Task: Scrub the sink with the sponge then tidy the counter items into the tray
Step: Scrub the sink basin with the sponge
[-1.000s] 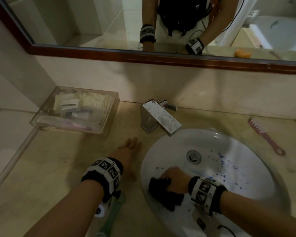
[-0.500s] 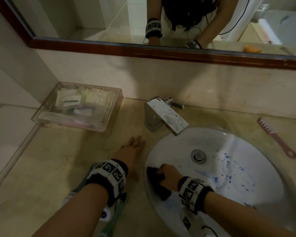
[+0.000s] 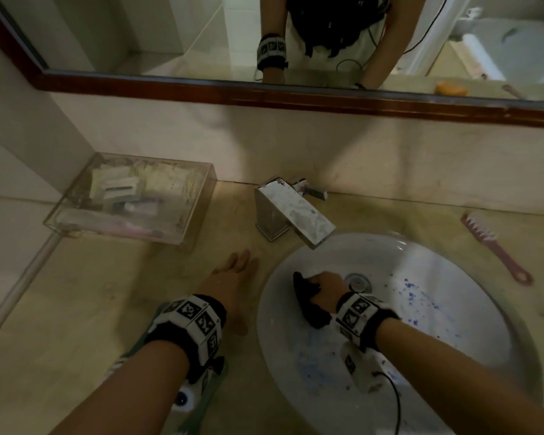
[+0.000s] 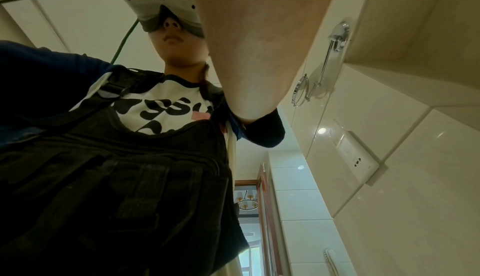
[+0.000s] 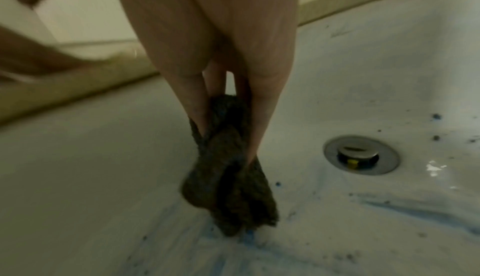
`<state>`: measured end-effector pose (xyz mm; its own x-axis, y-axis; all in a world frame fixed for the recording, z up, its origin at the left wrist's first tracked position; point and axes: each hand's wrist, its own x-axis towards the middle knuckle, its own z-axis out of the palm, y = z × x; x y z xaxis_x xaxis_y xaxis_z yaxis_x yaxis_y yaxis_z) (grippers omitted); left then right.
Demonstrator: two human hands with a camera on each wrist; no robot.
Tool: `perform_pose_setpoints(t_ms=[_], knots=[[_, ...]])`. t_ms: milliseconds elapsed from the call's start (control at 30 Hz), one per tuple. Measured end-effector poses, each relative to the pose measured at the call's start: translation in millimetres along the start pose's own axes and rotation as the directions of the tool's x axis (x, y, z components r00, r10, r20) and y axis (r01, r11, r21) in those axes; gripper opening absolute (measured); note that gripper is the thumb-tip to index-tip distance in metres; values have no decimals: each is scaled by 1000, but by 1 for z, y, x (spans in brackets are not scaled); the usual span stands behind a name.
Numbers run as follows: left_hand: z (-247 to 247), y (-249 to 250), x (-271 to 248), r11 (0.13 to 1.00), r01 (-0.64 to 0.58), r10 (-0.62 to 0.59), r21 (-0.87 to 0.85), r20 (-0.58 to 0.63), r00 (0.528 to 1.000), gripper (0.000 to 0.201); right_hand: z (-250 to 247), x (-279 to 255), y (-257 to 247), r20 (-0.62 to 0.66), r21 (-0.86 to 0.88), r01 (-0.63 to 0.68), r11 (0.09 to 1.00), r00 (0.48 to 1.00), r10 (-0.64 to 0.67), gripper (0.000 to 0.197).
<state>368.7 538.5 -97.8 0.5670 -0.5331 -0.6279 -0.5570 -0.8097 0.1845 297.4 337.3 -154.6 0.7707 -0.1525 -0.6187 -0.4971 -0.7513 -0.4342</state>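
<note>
The white oval sink is speckled and smeared with blue stains around the metal drain. My right hand grips a dark sponge and presses it on the basin's left wall, just left of the drain. My left hand lies flat on the counter beside the sink's left rim, fingers straight. The clear tray with small packets stands at the back left. A pink comb lies on the counter right of the sink.
A square chrome faucet juts over the sink's back edge. A green object lies under my left wrist near the counter's front. The mirror's wooden frame runs along the wall, and an orange item shows in the reflection.
My right hand has pushed the sponge up the basin's left side, from the front toward the drain. Blue smears trail behind it. The left hand stays put on the counter.
</note>
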Motion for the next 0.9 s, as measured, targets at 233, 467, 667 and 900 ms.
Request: perform_pose_setpoints(t_ms=[233, 467, 667, 900], knots=[[-1, 2, 0, 1000, 1, -1, 4, 30, 1000, 131, 43, 7, -13, 160, -17, 38, 999, 987, -35, 40], [0, 4, 2, 999, 33, -34, 24, 26, 999, 132, 55, -49, 6, 473, -211, 292, 933, 866, -164, 37], [0, 5, 3, 998, 46, -49, 46, 61, 997, 132, 28, -82, 28, 640, -261, 369, 892, 758, -127, 37], [2, 9, 5, 997, 67, -69, 31, 80, 994, 131, 20, -98, 29, 521, -100, 325, 941, 823, -229, 33]])
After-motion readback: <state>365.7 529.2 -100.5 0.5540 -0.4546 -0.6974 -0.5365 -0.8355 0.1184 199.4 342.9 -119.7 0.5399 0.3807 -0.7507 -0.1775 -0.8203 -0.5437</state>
